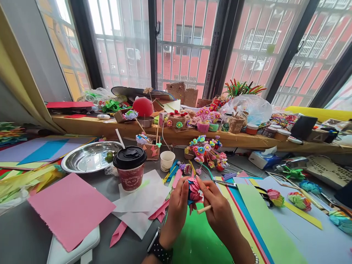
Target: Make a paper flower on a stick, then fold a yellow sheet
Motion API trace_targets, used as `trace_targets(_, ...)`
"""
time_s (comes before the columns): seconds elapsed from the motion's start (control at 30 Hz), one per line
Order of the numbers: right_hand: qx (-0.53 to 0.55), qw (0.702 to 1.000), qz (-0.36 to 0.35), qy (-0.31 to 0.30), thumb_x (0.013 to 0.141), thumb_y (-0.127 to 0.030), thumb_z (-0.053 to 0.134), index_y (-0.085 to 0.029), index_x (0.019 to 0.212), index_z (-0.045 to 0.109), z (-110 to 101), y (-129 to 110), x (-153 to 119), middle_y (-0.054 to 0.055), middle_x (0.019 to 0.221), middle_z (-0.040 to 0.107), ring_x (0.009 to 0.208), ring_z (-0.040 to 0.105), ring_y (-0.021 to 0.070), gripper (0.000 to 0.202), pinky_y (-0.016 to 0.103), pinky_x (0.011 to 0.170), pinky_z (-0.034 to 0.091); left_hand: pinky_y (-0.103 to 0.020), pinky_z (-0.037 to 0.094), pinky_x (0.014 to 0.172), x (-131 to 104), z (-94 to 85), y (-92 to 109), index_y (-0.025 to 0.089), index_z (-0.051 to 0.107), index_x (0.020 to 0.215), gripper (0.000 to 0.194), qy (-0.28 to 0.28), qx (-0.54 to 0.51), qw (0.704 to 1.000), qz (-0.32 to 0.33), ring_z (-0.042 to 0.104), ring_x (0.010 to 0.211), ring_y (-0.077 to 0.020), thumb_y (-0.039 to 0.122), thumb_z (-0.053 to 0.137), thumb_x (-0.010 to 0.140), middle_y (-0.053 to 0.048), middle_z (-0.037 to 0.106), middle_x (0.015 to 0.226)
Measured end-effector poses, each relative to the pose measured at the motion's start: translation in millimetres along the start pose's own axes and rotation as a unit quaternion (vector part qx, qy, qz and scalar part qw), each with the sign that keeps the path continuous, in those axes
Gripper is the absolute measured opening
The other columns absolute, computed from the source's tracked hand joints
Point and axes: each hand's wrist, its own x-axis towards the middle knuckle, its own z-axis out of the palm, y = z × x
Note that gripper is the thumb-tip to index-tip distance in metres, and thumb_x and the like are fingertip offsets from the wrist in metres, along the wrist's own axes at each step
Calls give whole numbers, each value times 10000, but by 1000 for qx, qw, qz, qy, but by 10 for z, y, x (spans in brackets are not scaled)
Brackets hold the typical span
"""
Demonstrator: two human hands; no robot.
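Note:
Between my hands is a paper flower (194, 191) with layered pink petals and some blue ones. My left hand (177, 205) is closed round its left side. My right hand (220, 209) is closed too, its fingertips touching the petals at the right. A pale wooden stick (204, 209) pokes out from under the right fingers; its other end is hidden. Below the hands is a glossy green surface (203, 238). Folded pink paper pieces (118, 234) and white sheets (143, 201) lie left of my left hand.
A lidded cup with a straw (130, 168) stands at the left, near a metal plate (74, 161) and a pink sheet (71, 209). A small paper cup (167, 161) and crochet flowers (205, 150) are ahead. Coloured sheets (264, 216), scissors (265, 198) and finished paper flowers (299, 201) lie right.

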Motion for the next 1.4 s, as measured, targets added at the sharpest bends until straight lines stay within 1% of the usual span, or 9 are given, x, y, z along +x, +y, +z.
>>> trace_targets(0.2,-17,1000,-18,-18,692,-24,319,-237,1298,309,30,31,-20,73,989,495,632,541,123,643,238,557,497,-218,399,405,14,-3,-26,186,499,1044,436,-25,-26,998,-49,478,448,-102,502,289,830,-22,598,806)
trace_targets(0.37,-37,998,4,-45,692,-29,317,-270,1305,285,28,42,-23,68,994,473,648,534,128,660,255,559,493,-264,425,768,34,-25,-25,183,543,945,358,0,5,1000,12,547,806,-156,436,308,850,-37,585,913)
trace_targets(0.43,-41,998,11,-53,694,-24,313,-279,1306,278,19,43,-23,68,1000,464,674,537,136,664,267,575,491,-278,414,796,36,-33,-23,185,543,937,347,1,10,1000,8,544,846,-169,427,309,852,-37,590,900)
trace_targets(0.67,-44,997,-1,-61,699,-23,306,-302,1296,293,-9,48,-10,57,977,476,633,532,124,659,245,528,481,-263,442,746,42,-42,-11,182,573,904,368,23,9,1000,5,565,845,-173,465,351,825,-40,613,895)
trace_targets(0.87,-53,998,40,12,695,-17,291,-253,1306,284,23,36,-1,66,962,507,638,553,137,655,238,514,487,-245,467,492,35,0,-10,149,521,999,504,5,-45,997,-56,610,725,-197,558,308,796,-65,635,817)
trace_targets(1.07,-66,998,6,-9,709,-31,297,-198,1274,343,55,8,-12,84,990,513,681,565,156,591,252,518,491,-300,346,913,51,-31,-36,181,583,942,441,69,8,998,-6,492,1032,-199,537,376,785,-57,593,1027)
trace_targets(1.17,-107,994,-11,-13,694,-17,297,-183,1268,354,51,-14,-21,92,1002,526,695,567,171,599,266,511,490,-264,466,679,46,-25,-25,177,562,937,450,46,-1,999,-28,576,782,-169,540,335,800,-35,610,842)
trace_targets(1.27,-146,989,-27,-20,701,-13,299,-162,1258,374,38,-23,-28,100,989,545,711,569,183,582,270,518,491,-205,399,382,35,2,-19,173,530,912,464,19,-26,998,-61,491,450,-106,565,311,792,18,538,623)
trace_targets(1.4,-157,986,-37,-30,694,-7,302,-144,1263,365,35,-12,-35,105,1001,550,769,572,195,589,270,533,493,-182,359,333,30,18,-46,172,510,856,442,14,-39,997,-67,429,368,-78,565,320,788,52,456,534)
